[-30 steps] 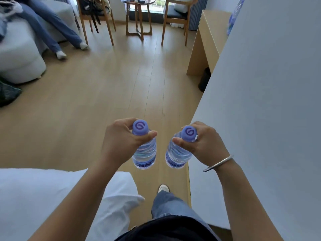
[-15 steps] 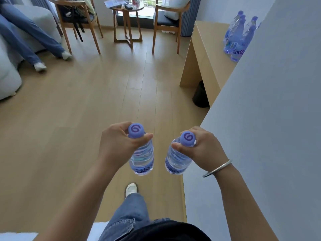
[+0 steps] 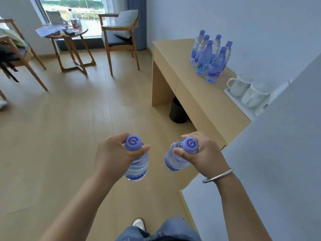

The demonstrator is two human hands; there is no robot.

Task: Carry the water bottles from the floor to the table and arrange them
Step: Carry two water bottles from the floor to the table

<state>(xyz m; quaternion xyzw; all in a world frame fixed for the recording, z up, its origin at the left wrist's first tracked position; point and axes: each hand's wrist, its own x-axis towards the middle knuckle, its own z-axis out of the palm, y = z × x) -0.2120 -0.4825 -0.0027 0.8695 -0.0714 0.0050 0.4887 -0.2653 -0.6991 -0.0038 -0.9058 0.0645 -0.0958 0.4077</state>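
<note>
The left hand (image 3: 112,153) is holding one water bottle (image 3: 138,164) by its neck, just under the purple cap. Its fingers (image 3: 119,139) are curling round the far side of the neck, and the thumb is pressing on the near side. The bottle is hanging down from the fingers, with its cap up and its bottom pointing at the floor (image 3: 69,136). Its long way is running almost straight up and down.

The right hand (image 3: 206,155) is holding a second water bottle (image 3: 175,159) the same way, fingers and thumb wrapping tight round the neck. This bottle is tilting: its cap is up by the fingers and its bottom is swinging in toward the other bottle. The two bottles are near each other but not touching.

The surface (image 3: 199,94) is lying ahead of the fingers and off to the right. So the right hand is the nearer one to it. The left hand will probably have to reach further across.

A group of six bottles (image 3: 211,56) is already standing on the surface, far ahead of both hands, close to the wall. Two white kettles (image 3: 248,91) are sitting nearer, on the right side of the surface. The bare spot between the group and the front edge looks like a good place to go.

Both bottles are well apart from the surface right now, out over the floor. I think they will need to come up, go forward and right, and land bottom first.
</note>
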